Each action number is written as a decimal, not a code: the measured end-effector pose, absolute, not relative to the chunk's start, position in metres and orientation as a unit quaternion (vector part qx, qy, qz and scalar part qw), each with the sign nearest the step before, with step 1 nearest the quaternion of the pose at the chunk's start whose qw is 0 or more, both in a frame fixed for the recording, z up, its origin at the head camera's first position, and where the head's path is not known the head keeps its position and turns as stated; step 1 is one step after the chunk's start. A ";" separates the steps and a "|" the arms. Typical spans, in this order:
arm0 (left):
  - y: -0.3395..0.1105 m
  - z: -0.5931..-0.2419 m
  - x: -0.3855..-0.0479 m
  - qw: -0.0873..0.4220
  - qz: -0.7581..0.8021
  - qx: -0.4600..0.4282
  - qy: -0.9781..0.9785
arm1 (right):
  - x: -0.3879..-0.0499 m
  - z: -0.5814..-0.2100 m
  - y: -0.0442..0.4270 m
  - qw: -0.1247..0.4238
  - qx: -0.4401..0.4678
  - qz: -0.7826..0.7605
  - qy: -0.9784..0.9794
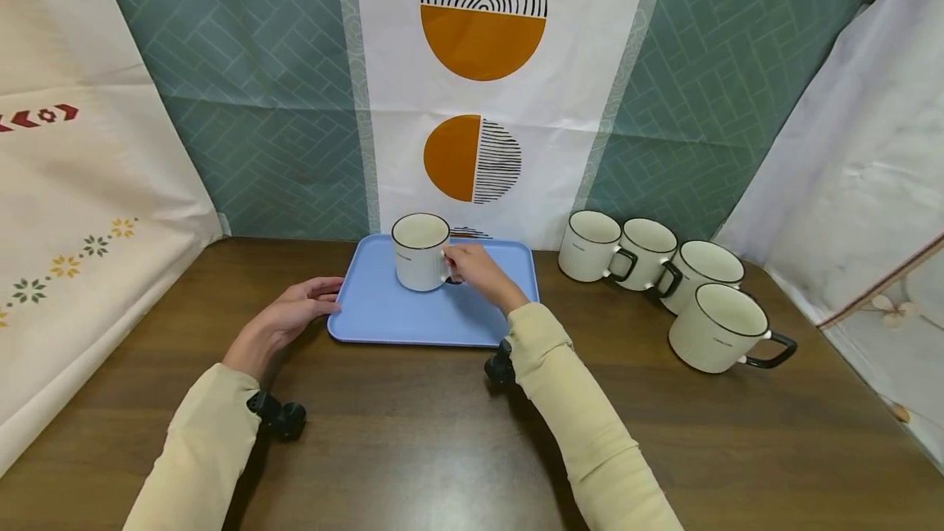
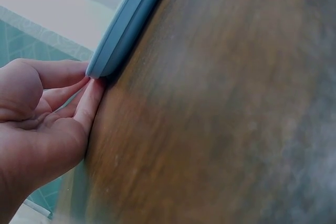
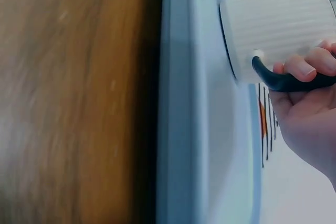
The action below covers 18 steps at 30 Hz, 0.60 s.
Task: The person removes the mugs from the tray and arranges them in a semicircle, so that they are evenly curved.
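Note:
My right hand [image 1: 479, 269] grips the black handle [image 3: 289, 81] of a white enamel mug [image 1: 420, 256]. In the right wrist view, fingers are curled round that handle. The mug is upright at the back of a light blue tray [image 1: 398, 322], left of its middle, with its base at the tray's surface; whether it bears fully on it, I cannot tell. At the tray's left edge is my left hand [image 1: 295, 310]. Its fairly straight fingers [image 2: 65, 72] and thumb touch the rim near the front corner, as the left wrist view shows.
Several more white mugs with dark rims, among them a front one [image 1: 715, 330] and a leftmost one [image 1: 588, 246], stand close together right of the tray. All rest on a brown wooden table [image 1: 413, 433]. A patterned cloth [image 1: 295, 88] hangs behind, with light cloths at both sides.

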<state>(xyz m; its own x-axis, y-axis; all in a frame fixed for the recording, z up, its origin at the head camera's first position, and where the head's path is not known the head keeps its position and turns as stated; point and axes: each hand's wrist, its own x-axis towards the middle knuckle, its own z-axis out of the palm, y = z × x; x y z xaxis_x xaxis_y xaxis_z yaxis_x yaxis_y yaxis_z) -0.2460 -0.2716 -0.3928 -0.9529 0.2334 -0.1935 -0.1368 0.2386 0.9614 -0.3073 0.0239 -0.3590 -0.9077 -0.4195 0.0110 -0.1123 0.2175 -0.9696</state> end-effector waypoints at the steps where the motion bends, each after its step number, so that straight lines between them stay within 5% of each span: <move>1: -0.272 -0.392 -0.246 0.150 0.616 0.031 0.772 | -0.307 -0.358 0.026 0.130 -0.173 -0.602 0.769; 18: -0.272 -0.392 -0.245 0.144 0.607 0.043 0.780 | -0.267 -0.348 0.067 0.079 -0.161 -0.559 0.810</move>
<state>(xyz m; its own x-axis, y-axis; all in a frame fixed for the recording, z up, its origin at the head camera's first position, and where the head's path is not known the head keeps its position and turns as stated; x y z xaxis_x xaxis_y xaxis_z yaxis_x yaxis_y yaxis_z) -0.2455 -0.2722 -0.3919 -0.9551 0.2409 -0.1724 -0.1080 0.2590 0.9598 -0.2671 0.0670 -0.3475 -0.9355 -0.3493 0.0527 -0.1731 0.3230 -0.9304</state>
